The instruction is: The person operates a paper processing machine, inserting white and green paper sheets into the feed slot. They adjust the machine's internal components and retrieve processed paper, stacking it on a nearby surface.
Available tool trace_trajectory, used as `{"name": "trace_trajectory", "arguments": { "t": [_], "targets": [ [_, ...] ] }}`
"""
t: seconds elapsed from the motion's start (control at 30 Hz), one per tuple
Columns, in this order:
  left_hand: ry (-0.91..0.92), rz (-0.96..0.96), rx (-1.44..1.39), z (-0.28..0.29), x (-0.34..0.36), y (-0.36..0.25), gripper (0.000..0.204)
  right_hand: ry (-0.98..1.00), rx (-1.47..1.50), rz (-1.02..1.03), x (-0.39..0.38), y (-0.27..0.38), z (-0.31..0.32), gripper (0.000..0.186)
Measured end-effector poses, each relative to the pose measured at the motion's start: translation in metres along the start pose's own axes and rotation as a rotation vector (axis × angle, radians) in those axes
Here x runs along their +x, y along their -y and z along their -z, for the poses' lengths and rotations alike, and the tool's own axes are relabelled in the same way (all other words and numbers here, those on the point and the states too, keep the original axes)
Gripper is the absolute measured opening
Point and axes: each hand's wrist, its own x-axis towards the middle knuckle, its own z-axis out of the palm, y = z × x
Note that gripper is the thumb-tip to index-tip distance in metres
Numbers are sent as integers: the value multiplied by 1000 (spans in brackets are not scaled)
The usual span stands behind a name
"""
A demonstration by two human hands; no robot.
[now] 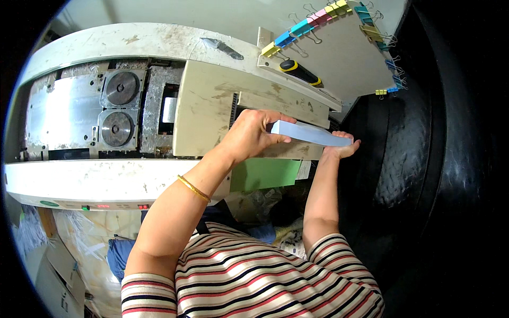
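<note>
A thick, pale blue block like a stack of paper (312,133) is held between my two hands, above the right part of a cream machine plate (204,111). At its left end, my left hand (253,132) grips it, thumb on the near side and fingers on the far side. Around the right end my right hand (344,147) is closed, with part of its fingers hidden behind the block. Just beyond the block lies a straight cream bar (281,106) on the plate. A dark toothed strip (234,109) shows close to my left hand.
Left of the plate, the machine has two dark round discs (121,87) and a shiny metal plate (63,114). A black-and-yellow screwdriver handle (301,73) and colourful binder clips (319,18) edge an upright board (339,58). A green sheet (265,175) hangs nearer me.
</note>
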Motion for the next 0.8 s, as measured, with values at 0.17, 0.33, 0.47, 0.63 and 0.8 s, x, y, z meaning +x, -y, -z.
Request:
{"name": "trace_trajectory", "arguments": {
  "t": [0.17,0.33,0.47,0.63,0.8],
  "targets": [
    [-1,13,-99,-2,1,1,34,-35,-155,68,-3,6,0,55],
    [-3,31,-68,-1,3,3,37,235,-943,727,-40,49,-22,46],
    [-3,40,-28,-1,2,5,36,1173,-1232,701,-98,86,-79,76],
    [-103,-111,163,11,-10,-12,42,1475,-1481,258,-91,84,-119,59],
    [-314,-273,435,59,-58,-43,37,1615,-1593,4,-51,72,-128,42]
  ]
}}
